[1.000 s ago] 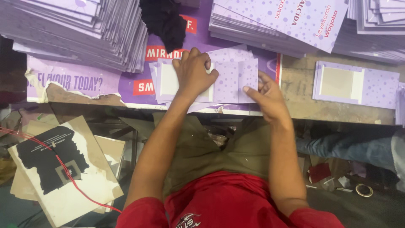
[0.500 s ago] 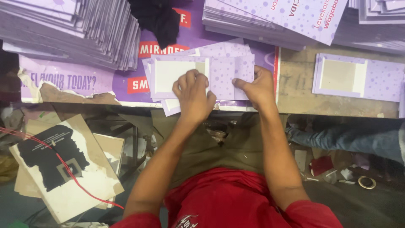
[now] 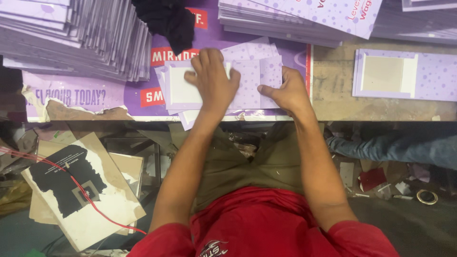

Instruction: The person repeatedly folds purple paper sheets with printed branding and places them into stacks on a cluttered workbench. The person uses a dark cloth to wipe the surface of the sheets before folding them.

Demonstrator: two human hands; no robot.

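Lilac card cover (image 3: 247, 83) lying crosswise, left hand (image 3: 214, 78) flat atop, right hand (image 3: 285, 93) fingers pinching its edge

lilac dotted card (image 3: 259, 78) with white panel, purple poster (image 3: 85, 95) with red labels, black cloth (image 3: 166, 19), red shirt (image 3: 266, 223), tan surface (image 3: 333, 81)

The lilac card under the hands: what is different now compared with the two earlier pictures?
The left hand went from the card's middle toward the table edge, then back up; it now presses flat on the lilac dotted card. The right hand came in from the card's right side to grip its right edge. The card was drawn toward the person's body. The card stacks, the black cloth and the separate card stayed.
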